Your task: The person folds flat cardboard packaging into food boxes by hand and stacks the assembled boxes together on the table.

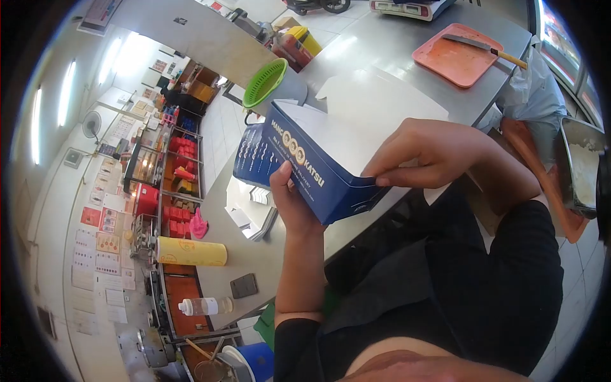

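Observation:
A blue printed cardboard takeaway box [318, 172], white inside, is held tilted above the steel table, its white lid flap [394, 95] folded back. My left hand [296, 197] grips it from beneath, the thumb pressed on the printed front panel and the other fingers hidden. At the box's right end, my right hand [410, 153] pinches the upper rim near a corner between thumb and fingers. Just beyond my left forearm lies a stack of flat, unfolded white cartons [251, 216].
On the steel table [356, 44] are a green basket in a grey bucket [267, 86], an orange tray [455, 60] with a knife [477, 46], a scale [407, 9], a yellow wrap roll [191, 251], a phone [244, 286] and a bottle [205, 306]. Plastic bags [538, 89] hang at right.

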### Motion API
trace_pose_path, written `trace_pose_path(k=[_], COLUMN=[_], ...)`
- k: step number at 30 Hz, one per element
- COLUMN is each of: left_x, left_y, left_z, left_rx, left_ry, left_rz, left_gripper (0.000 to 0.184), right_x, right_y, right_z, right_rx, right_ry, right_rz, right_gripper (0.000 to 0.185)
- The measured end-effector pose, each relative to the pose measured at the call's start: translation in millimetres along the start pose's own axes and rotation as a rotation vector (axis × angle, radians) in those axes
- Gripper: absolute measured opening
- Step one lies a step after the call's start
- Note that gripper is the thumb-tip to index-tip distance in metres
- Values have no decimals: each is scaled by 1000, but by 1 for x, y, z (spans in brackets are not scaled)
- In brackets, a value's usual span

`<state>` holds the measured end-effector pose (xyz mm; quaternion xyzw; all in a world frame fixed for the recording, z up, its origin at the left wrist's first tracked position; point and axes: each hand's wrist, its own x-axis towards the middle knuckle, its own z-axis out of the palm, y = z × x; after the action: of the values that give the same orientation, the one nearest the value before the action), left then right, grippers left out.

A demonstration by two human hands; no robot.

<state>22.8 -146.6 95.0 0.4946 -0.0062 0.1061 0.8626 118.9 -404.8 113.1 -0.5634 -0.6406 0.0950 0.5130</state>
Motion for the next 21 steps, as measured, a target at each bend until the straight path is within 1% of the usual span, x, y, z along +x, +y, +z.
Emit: trace_pose_path(k=[4, 7, 12, 15, 18, 19, 21], left_x=[-1, 0, -1, -4, -7, -11, -14], left_y=[-2, -4, -5, -5, -13, -17, -20], left_z=[-5, -12, -18, -23, -19, -16, -15], left_rx=[-77, -143, -279, -269, 73, 213, 410], left_ry=[-54, -82, -41, -93, -36, -78, -127], left_rz=[-34, -28, -41, -65, 69, 155, 323], left_gripper=[59, 59, 60, 63, 83, 113, 130], right_x=[3, 4, 4, 5, 10, 12, 15], right_y=[-3, -1, 5, 6, 3, 2, 6], right_z=[-1, -3, -2, 1, 8, 10, 17], right_rx=[-93, -92, -189, -258, -251, -234, -251], right_ry=[-18, -3, 84, 115, 139, 152, 128], right_rz=[37, 72, 60, 73, 117, 138, 216], right_gripper=[15, 13, 12, 12, 11, 10, 9])
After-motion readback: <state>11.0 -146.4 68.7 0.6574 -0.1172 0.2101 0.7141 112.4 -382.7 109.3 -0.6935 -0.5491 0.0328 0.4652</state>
